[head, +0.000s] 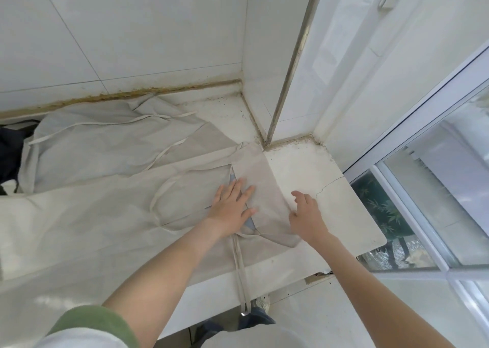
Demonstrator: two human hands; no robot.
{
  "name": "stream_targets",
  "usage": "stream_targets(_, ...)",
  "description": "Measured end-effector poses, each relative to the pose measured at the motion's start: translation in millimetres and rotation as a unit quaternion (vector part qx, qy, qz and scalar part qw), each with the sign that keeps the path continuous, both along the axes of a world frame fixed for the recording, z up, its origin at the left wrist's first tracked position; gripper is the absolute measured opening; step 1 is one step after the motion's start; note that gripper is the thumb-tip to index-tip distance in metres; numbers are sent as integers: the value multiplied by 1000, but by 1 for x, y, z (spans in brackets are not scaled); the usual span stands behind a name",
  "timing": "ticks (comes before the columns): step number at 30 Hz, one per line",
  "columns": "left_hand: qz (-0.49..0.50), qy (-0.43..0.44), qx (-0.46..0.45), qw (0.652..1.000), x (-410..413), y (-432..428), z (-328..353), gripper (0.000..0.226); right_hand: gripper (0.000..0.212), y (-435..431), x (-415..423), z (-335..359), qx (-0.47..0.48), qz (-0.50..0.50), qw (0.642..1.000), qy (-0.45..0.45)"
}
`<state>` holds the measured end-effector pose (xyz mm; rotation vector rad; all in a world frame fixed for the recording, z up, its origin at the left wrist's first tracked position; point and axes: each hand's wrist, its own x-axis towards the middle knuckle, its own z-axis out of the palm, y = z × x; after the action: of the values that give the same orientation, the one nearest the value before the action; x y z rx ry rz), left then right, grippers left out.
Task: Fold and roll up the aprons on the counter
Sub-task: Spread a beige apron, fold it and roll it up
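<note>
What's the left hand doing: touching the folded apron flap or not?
Touching. Head view: the left hand lies flat, fingers spread, on the folded apron flap; no gap shows.

Two beige aprons (79,228) (105,141), two bare hands (230,210) (308,216), one dark cloth (10,149)

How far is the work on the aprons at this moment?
Done: the near apron has one end flap folded over. In hand: the left hand presses that flap flat; the right hand rests at its edge. Left: rolling it up, and the crumpled far apron.
</note>
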<state>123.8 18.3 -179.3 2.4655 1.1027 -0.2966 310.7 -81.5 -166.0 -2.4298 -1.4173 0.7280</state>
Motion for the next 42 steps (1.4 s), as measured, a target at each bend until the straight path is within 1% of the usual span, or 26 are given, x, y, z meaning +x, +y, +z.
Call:
stream_targets(3,48,-29,29,998,-26,3,4,61,62,17,-30,-1,57,70,995,-43)
stream_targets(6,98,-7,60,993,-65,8,2,62,69,36,-65,-3,34,162,985,-57)
stream_targets(9,154,32,81,984,-108,13,-5,85,72,51,-99,-5,21,236,970,-50)
stream_targets(13,209,67,67,973,-169,11,-11,99,73,62,-143,-15,-4,366,928,-72)
stream_targets(15,222,69,60,971,-194,8,-10,108,81,67,-158,-22,-17,404,910,-90)
stream_targets(17,238,49,54,968,-209,9,-7,106,85,73,-167,-22,-15,395,913,-100)
stream_targets(18,244,41,53,967,-217,12,-5,99,79,79,-173,-21,-5,381,919,-104)
stream_targets(19,244,38,57,967,-222,15,-2,91,67,85,-175,-18,7,363,926,-107)
stream_targets(20,243,40,68,967,-228,19,-1,82,55,94,-180,-15,16,349,931,-107)
stream_targets(21,241,52,82,966,-233,23,1,70,48,103,-183,-11,27,339,934,-109)
stream_targets(22,238,65,93,965,-237,28,4,60,48,112,-188,-6,34,332,936,-115)
stream_targets(23,241,69,98,963,-240,34,6,60,51,121,-190,-1,39,325,937,-122)
stream_targets(26,239,69,118,961,-247,53,17,74,55,148,-197,9,43,311,943,-107)
stream_targets(29,232,73,147,959,-255,72,23,75,52,172,-208,13,27,305,950,-55)
stream_targets(30,236,62,169,955,-259,77,23,73,50,177,-212,13,28,306,951,-41)
stream_targets(32,238,41,229,943,-269,85,21,67,47,186,-227,14,38,314,948,-28)
stream_targets(33,228,53,247,940,-276,89,21,65,47,190,-238,14,44,324,945,-27)
stream_targets(35,222,68,258,938,-289,94,22,59,48,195,-260,13,52,345,937,-26)
stream_targets(36,216,71,265,937,-296,94,26,54,48,197,-272,12,56,352,934,-27)
stream_targets(39,188,57,329,924,-324,95,34,35,46,207,-299,5,55,362,929,-45)
stream_targets(42,183,35,350,918,-354,100,35,18,37,215,-313,-2,43,331,941,-60)
